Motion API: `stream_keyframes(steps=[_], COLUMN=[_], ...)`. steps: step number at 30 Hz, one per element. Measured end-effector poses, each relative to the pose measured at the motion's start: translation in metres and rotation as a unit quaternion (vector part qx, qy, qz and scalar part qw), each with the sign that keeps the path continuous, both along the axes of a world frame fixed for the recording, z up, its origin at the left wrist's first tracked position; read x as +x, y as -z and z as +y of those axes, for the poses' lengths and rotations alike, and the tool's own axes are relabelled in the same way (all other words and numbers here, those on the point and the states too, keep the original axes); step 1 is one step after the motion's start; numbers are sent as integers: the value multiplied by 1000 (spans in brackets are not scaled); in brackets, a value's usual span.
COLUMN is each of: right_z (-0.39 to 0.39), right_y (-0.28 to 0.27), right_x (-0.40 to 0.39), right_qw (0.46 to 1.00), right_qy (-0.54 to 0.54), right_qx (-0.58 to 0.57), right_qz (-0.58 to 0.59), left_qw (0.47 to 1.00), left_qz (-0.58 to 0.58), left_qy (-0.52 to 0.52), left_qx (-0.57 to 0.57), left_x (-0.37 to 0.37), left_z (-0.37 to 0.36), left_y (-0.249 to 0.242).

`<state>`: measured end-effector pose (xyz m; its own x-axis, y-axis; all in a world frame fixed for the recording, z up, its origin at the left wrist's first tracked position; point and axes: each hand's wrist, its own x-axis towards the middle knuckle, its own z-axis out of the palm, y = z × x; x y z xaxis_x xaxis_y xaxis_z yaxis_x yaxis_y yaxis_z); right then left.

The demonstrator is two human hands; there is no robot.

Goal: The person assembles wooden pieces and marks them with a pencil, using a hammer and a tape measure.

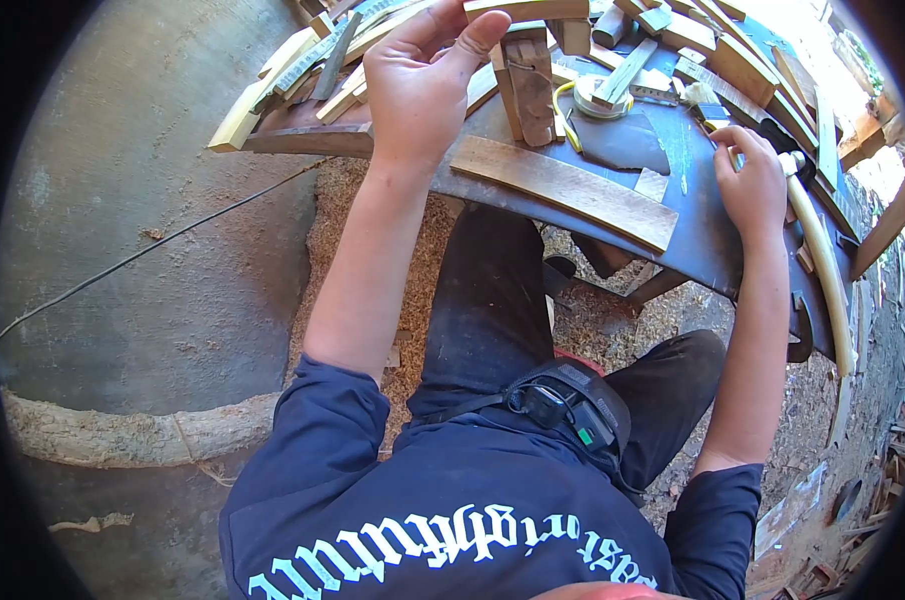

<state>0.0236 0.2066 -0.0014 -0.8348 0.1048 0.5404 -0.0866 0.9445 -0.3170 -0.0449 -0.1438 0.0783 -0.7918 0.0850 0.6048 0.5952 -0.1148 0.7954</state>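
At the top edge, my left hand (pixel 428 75) is closed on a short wooden block (pixel 528 10), its thumb against the near end. More wooden blocks (pixel 526 88) stand on the worktable just beyond. My right hand (pixel 753 185) is at the table's right side, fingers curled around the handle end of a small brush (pixel 710 108) with pale bristles; its grip is partly hidden. A hammer (pixel 821 250) with a long, pale, curved handle lies beside my right wrist. Between my hands, a flat wooden board (pixel 565 192) rests near the table's front edge.
The dark worktable (pixel 708 235) carries several wood offcuts (pixel 743 68) and a round clear container (pixel 603 98) with a yellow strip beside it. A thin dark cable (pixel 163 240) stretches across the left. Sawdust (pixel 348 215) covers the floor under the table.
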Motion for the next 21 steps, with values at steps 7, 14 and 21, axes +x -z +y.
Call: stream_keyframes(steps=[7,14,21], right_z=[-2,1,31], right_y=[-1,4,-42], right_x=[1,-4,27], right_qw=[1000,1000,944], right_qy=[-1,13,39], right_qx=[-4,-2,-113], right_qz=[5,22,308], left_qw=[998,997,987], left_qz=[7,24,120], left_qy=[22,11,83], left_qx=[55,77,-66], left_x=[9,45,110], left_z=[-1,-8,27], left_y=[-9,-28,25])
